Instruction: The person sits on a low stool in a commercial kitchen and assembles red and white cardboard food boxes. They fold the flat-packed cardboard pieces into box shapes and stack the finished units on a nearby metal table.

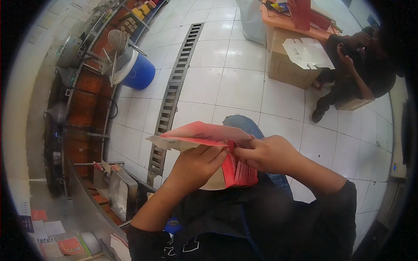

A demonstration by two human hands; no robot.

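A partly folded red and white paperboard carton (201, 131) is held up over my lap, its flaps standing at angles. My left hand (195, 168) grips its near edge, thumb and fingers pressed together. On the right, my right hand (267, 153) pinches the carton's right end, its fingertips partly hidden behind a fold. Below both hands, several flat red cartons (244, 174) lie stacked on my lap, the right hand just above them. The underside of the held carton cannot be seen.
A slotted floor drain (176, 78) crosses the white tiles ahead. Left of it stand a blue bucket (140, 71) and metal shelving. At the far right, a seated person (361, 65) is beside a cardboard box (285, 65) bearing a folded white carton (308, 53); an orange tub (278, 26) is behind.
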